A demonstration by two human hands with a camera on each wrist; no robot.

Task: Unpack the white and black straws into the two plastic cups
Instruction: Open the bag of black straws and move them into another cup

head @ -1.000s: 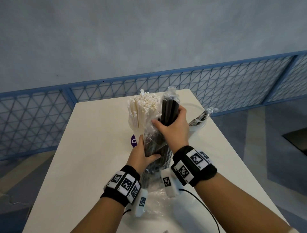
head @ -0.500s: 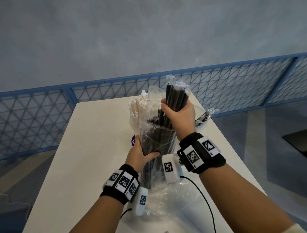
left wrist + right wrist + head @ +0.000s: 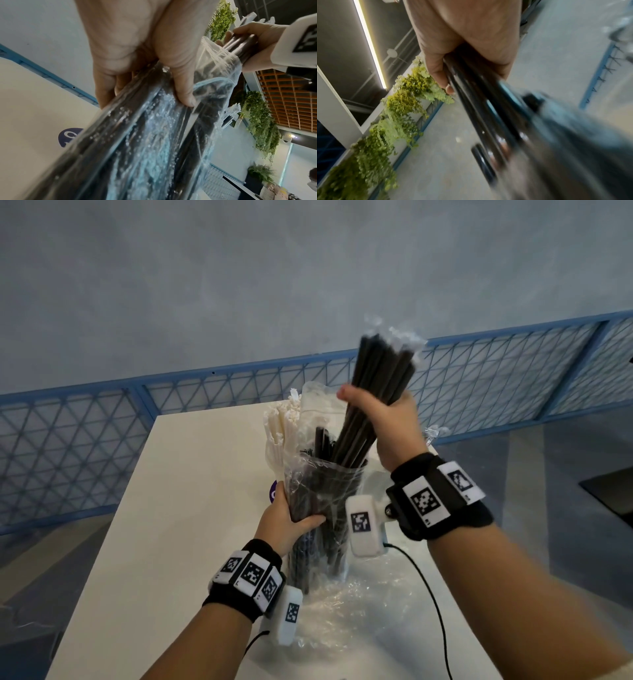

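While the right hand (image 3: 388,419) closes its grip round the black straws (image 3: 373,385), pull straight up; below that grip, the left hand (image 3: 286,520) clamps the bag (image 3: 325,491). Left wrist: thumb (image 3: 181,86) pins plastic. Right wrist: straws blurred

My glossy black plastic straws (image 3: 371,402) slide from a crinkly clear plastic bag (image 3: 322,501); matt white paper-wrapped straws (image 3: 281,433) stand at eleven o'clock on the smooth matt white tabletop (image 3: 178,508).
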